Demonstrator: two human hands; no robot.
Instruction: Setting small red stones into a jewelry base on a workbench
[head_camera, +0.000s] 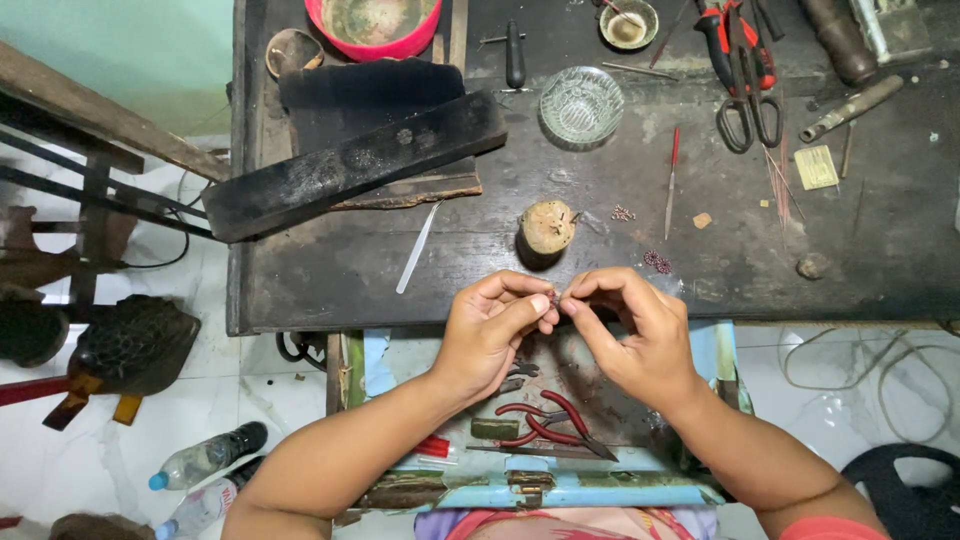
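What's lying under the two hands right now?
Under the left hand and right hand, red-handled pliers lie on a tray. The hands hide the tray's upper part.

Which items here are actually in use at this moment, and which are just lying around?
In use: left hand, right hand, tiny metal piece pinched between fingertips.

Lying about: red pliers, scissors, glass dish, wooden stump, charred blocks.

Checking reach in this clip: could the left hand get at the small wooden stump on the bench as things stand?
Probably yes. The wooden stump stands just beyond the left hand with bare bench between them. But its fingertips, with the right hand, pinch a tiny piece too small to identify.
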